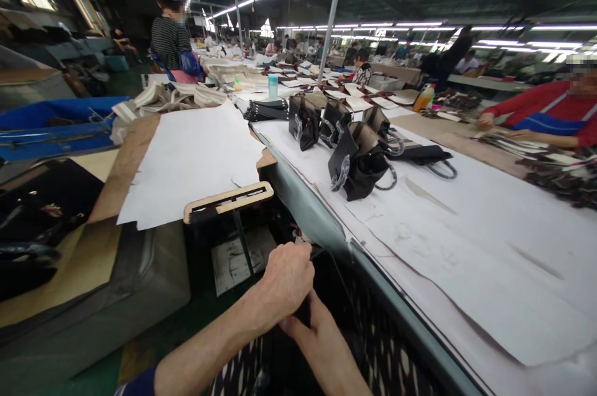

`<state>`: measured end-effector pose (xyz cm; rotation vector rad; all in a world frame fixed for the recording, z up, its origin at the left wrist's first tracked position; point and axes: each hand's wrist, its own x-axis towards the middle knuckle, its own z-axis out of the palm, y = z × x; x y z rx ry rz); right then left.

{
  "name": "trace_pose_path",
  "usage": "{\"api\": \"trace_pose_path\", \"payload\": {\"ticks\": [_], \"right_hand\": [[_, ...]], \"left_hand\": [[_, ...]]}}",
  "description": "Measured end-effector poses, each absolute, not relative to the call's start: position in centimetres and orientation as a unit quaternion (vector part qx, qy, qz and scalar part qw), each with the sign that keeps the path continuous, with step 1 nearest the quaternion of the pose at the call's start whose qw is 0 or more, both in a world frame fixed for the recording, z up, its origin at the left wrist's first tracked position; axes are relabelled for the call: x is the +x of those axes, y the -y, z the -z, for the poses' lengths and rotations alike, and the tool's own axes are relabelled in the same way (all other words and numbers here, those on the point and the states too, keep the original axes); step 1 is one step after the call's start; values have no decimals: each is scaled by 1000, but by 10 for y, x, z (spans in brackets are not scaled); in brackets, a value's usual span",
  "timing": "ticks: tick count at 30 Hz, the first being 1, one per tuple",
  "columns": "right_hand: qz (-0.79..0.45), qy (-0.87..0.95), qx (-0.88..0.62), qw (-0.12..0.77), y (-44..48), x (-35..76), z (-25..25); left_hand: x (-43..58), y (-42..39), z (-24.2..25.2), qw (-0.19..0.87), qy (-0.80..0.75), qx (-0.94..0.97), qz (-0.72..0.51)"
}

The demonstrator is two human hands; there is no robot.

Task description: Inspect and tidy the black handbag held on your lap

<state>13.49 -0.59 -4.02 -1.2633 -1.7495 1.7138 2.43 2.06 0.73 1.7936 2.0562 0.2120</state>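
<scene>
In the lower middle, my left hand (290,276) is closed, its knuckles up and its fingertips hidden. Just below it, my right hand (321,335) grips with thumb and fingers at the dark material under the left fist. That material seems to be a black bag (285,362) on my lap, mostly hidden by my hands and in shadow. A clear-wrapped piece shows at its lower edge. Several black handbags (359,163) with plastic-wrapped handles stand on the white-covered table (448,265) to my right.
Ahead on the left is a stand with a pale slotted top (228,202), beside a white sheet (196,153). Black bags (41,197) lie far left near a blue bin (60,125). A teal cup (273,86) stands farther back. A red-sleeved person (550,113) works at right.
</scene>
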Motion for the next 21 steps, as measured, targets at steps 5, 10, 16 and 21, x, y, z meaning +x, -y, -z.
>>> {"api": "trace_pose_path", "payload": {"ticks": [5,10,16,21], "right_hand": [[-725,480,-423,257,-7,147,47],[-808,224,-457,297,-37,194,40],[-857,192,-416,236,-55,225,50],[-697,462,-490,243,-53,235,86]], "left_hand": [[0,-15,-2,264,-692,620,-257],[-66,8,32,255,-750,453,-410],[-76,36,62,457,-638,429,-447],[-50,32,51,575,-501,417,-494]]}}
